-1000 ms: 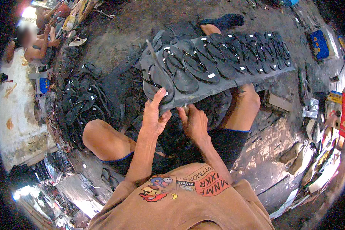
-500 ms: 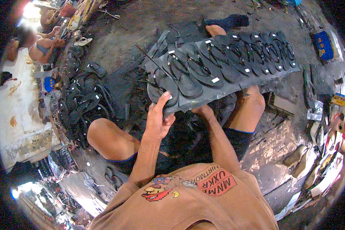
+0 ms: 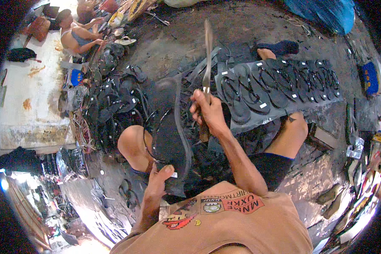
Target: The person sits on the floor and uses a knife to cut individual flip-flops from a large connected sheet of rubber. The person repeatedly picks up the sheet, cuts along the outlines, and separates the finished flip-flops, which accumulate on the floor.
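My left hand point(image 3: 158, 180) pinches the lower end of a black flip-flop point(image 3: 163, 135), its thumb on top beside a small white tag. The flip-flop lies over my left knee, with a curved grey cut edge along its right side. My right hand point(image 3: 209, 112) is wrapped round the handle of a knife point(image 3: 208, 55). Its long blade points up and away, a little blurred. To the right of that hand, a dark rubber sheet point(image 3: 252, 120) carries a row of several black flip-flops point(image 3: 252, 95) with glossy straps, resting over my right leg.
A heap of black flip-flops point(image 3: 118, 99) lies left of my knee. Dark offcuts surround my lap. A blue patterned box point(image 3: 370, 78) stands at far right, a blue plastic sheet point(image 3: 321, 12) at the top. Another person point(image 3: 80, 36) sits at upper left.
The flip-flop at the sheet's left end has come away and moved left in my left hand. My right hand has risen from under the sheet, holding the knife upright. The view has shifted.
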`<state>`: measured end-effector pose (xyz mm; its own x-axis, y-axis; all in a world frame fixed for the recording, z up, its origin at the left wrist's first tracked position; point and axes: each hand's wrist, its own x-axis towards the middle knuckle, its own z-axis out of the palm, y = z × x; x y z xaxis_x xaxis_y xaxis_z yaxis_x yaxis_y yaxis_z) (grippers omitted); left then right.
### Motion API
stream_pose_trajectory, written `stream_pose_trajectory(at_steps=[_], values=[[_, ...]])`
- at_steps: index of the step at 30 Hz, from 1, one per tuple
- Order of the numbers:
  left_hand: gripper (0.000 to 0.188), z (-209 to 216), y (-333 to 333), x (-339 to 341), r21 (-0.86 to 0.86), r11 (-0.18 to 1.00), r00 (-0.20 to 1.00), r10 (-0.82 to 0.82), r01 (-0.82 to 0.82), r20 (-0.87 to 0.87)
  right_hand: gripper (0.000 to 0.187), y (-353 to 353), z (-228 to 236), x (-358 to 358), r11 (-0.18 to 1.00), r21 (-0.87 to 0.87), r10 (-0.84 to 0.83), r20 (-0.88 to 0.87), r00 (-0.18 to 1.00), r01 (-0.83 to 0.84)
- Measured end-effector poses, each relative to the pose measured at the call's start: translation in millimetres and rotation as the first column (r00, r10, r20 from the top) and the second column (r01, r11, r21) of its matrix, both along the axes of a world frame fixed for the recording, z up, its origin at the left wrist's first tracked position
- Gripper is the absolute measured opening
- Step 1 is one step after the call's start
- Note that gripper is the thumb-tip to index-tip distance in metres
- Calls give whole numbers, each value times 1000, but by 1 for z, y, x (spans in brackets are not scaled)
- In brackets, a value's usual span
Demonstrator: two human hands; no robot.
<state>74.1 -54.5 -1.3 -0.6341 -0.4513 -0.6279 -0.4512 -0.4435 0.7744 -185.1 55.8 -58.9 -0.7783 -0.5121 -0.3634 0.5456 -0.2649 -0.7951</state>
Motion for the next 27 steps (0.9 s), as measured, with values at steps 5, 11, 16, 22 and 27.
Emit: stream_pose_trajectory(at_steps=[5, 11, 16, 22, 27], values=[[76, 23, 42, -26, -444, 800, 910, -402, 403, 102, 38, 25, 79, 23, 975, 198, 4, -465, 885, 99], [47, 65, 27, -93, -565, 825, 926, -205, -10, -317, 36, 52, 101, 77, 935, 326, 127, -676, 726, 140], [37, 73, 46, -97, -707, 706, 950, -190, -42, -247, 34, 55, 93, 90, 939, 291, -13, -501, 865, 183], [38, 73, 40, -104, -320, 945, 936, -54, -64, -348, 28, 72, 92, 81, 913, 368, 117, -646, 754, 174], [44, 72, -25, -66, -36, 974, 968, -228, 226, -102, 20, 139, 87, 112, 909, 414, 249, -628, 738, 46]])
